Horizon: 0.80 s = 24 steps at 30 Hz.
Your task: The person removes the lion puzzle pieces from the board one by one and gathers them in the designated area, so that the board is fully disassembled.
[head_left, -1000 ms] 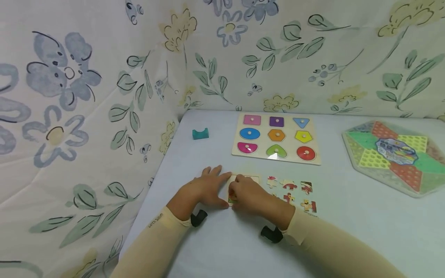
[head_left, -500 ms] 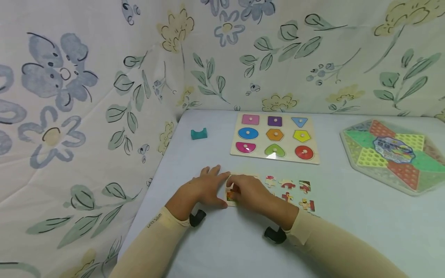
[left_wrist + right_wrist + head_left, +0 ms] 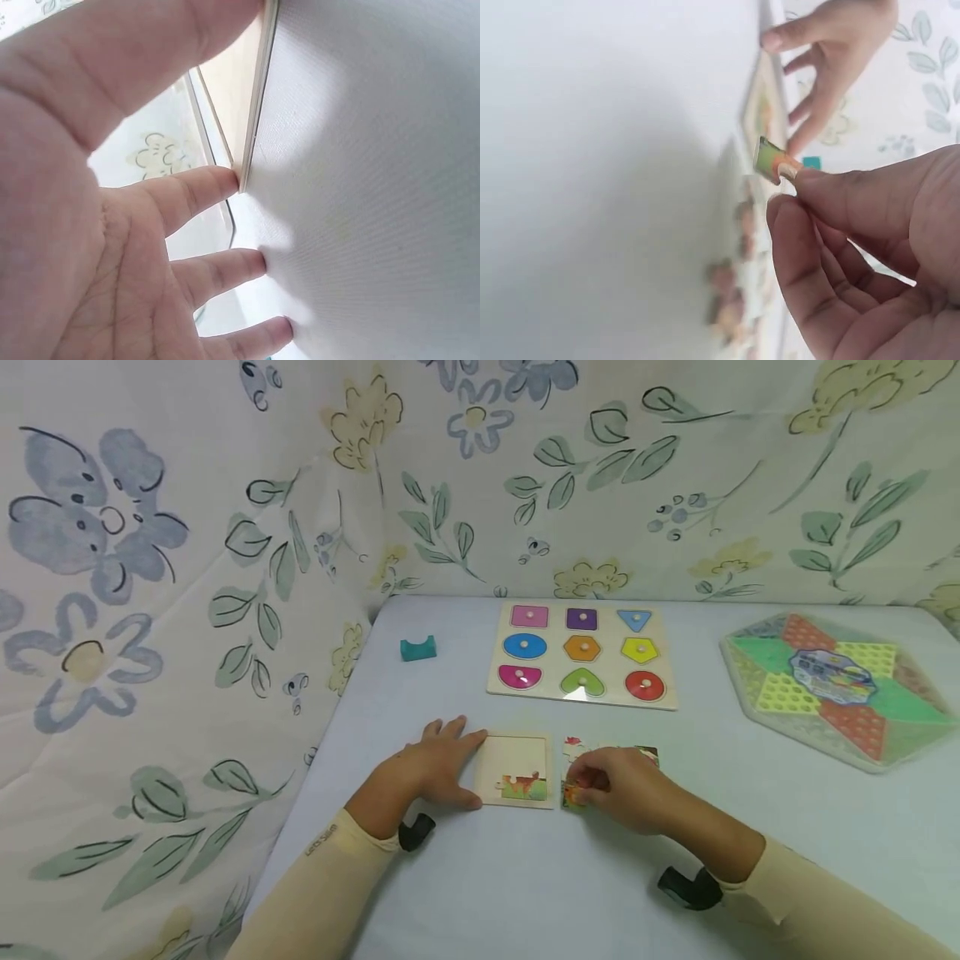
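Observation:
My left hand (image 3: 438, 766) lies with fingers spread at the left side of a square wooden puzzle tray (image 3: 513, 752). Its thumb and index fingertip touch the tray's edge, as the left wrist view also shows. Joined picture pieces (image 3: 525, 787), green and orange-brown, sit in the tray's lower right; bare wood shows around them. To the right of the tray, my right hand (image 3: 633, 789) pinches a green-and-orange jigsaw piece (image 3: 771, 159) between thumb and index finger. That hand covers part of the group of loose jigsaw pieces (image 3: 647, 752).
Behind the tray lies a shape puzzle board (image 3: 609, 695) with knobbed coloured shapes. A hexagonal game board (image 3: 795, 727) in red, green and yellow is at the right. A small teal block (image 3: 417, 649) stands back left. Floral cloth (image 3: 450, 527) hangs behind the table.
My right hand has moved right, from over the tray to beside the loose pieces. The tray's lower-left corner, where green and orange showed, is now bare wood. My left hand keeps its place.

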Tool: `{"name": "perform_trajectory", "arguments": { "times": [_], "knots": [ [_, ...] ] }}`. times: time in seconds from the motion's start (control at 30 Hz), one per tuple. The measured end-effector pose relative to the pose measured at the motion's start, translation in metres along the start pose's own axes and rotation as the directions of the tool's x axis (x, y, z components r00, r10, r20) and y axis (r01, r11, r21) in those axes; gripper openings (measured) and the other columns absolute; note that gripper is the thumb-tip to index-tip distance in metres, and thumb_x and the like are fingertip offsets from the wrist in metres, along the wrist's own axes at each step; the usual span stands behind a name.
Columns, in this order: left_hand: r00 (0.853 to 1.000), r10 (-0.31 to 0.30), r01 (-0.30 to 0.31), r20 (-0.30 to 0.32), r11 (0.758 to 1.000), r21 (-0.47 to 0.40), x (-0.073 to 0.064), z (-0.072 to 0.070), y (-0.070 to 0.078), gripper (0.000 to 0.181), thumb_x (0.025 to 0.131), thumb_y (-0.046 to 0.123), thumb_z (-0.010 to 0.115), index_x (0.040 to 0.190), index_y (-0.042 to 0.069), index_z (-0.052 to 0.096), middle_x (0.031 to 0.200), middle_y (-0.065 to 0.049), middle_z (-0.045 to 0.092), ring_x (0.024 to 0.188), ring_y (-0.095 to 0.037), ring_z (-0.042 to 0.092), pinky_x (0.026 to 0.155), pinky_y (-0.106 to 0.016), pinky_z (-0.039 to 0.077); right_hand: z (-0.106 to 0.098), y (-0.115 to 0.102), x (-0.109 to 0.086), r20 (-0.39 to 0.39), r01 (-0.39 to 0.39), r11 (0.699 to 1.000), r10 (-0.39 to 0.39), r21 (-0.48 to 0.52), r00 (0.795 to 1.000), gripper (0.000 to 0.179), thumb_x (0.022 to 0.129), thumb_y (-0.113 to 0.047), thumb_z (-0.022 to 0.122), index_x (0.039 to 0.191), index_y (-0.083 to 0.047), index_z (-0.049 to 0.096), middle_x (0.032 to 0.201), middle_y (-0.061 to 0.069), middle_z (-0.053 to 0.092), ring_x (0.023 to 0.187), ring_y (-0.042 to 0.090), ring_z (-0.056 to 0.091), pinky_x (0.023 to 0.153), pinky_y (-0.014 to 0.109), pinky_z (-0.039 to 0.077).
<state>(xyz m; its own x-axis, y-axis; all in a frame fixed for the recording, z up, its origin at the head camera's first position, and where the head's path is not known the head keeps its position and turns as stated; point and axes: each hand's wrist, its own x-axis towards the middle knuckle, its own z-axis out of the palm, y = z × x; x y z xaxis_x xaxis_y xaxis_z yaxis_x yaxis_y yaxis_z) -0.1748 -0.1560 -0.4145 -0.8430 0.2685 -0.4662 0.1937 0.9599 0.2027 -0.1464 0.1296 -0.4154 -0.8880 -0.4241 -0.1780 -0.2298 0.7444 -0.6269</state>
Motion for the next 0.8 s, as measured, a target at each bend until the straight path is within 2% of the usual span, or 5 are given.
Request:
{"name": "perform_trajectory", "arguments": {
  "times": [0.17, 0.23, 0.43, 0.6, 0.8],
  "knots": [
    [1.000, 0.004, -0.004, -0.002, 1.000, -0.004, -0.001, -0.001, 0.001, 0.099, 0.078, 0.049, 0.086, 0.161, 0.031, 0.033, 0.171, -0.008, 0.018, 0.156, -0.042, 0.012, 0.111, -0.076, 0.029, 0.008, 0.010, -0.015, 0.049, -0.022, 0.998, 0.019, 0.066, 0.999, 0.014, 0.085, -0.015, 0.083, 0.095, -0.020, 0.074, 0.080, -0.009, 0.062, 0.080, 0.012, 0.057, 0.069, 0.021, 0.051],
    [1.000, 0.009, -0.009, -0.005, 1.000, -0.002, -0.001, -0.001, 0.002, 0.099, 0.078, 0.048, 0.086, 0.160, 0.031, 0.034, 0.171, -0.008, 0.018, 0.156, -0.042, 0.012, 0.111, -0.076, 0.029, 0.013, 0.009, -0.017, 0.057, -0.042, 0.997, 0.038, 0.060, 0.998, 0.014, 0.086, -0.015, 0.083, 0.094, -0.020, 0.075, 0.079, -0.010, 0.062, 0.079, 0.011, 0.057, 0.069, 0.022, 0.051],
    [1.000, 0.014, -0.015, -0.012, 1.000, -0.011, -0.002, -0.001, 0.001, 0.098, 0.079, 0.048, 0.085, 0.160, 0.031, 0.034, 0.171, -0.008, 0.018, 0.156, -0.042, 0.012, 0.111, -0.075, 0.029, 0.022, -0.001, -0.016, 0.005, -0.084, 0.994, 0.085, -0.066, 0.996, 0.015, 0.084, -0.016, 0.084, 0.096, -0.021, 0.077, 0.080, -0.012, 0.059, 0.078, 0.010, 0.053, 0.069, 0.026, 0.048],
    [1.000, 0.012, -0.012, -0.011, 1.000, -0.016, -0.003, 0.000, 0.001, 0.098, 0.079, 0.049, 0.085, 0.160, 0.031, 0.034, 0.171, -0.008, 0.018, 0.156, -0.041, 0.012, 0.111, -0.075, 0.030, 0.021, -0.009, -0.014, -0.005, -0.066, 0.989, 0.066, -0.130, 0.998, 0.021, 0.082, -0.018, 0.087, 0.100, -0.020, 0.077, 0.084, -0.010, 0.060, 0.081, 0.011, 0.052, 0.068, 0.026, 0.048],
    [1.000, 0.017, -0.017, -0.015, 1.000, -0.011, -0.002, 0.000, 0.000, 0.098, 0.078, 0.049, 0.085, 0.160, 0.031, 0.034, 0.171, -0.008, 0.018, 0.155, -0.042, 0.013, 0.110, -0.075, 0.031, 0.021, -0.025, -0.003, -0.021, 0.011, 0.972, -0.016, -0.235, 1.000, 0.037, 0.080, -0.029, 0.089, 0.112, -0.018, 0.076, 0.101, -0.004, 0.064, 0.094, 0.013, 0.058, 0.081, 0.032, 0.057]
  ]
}}
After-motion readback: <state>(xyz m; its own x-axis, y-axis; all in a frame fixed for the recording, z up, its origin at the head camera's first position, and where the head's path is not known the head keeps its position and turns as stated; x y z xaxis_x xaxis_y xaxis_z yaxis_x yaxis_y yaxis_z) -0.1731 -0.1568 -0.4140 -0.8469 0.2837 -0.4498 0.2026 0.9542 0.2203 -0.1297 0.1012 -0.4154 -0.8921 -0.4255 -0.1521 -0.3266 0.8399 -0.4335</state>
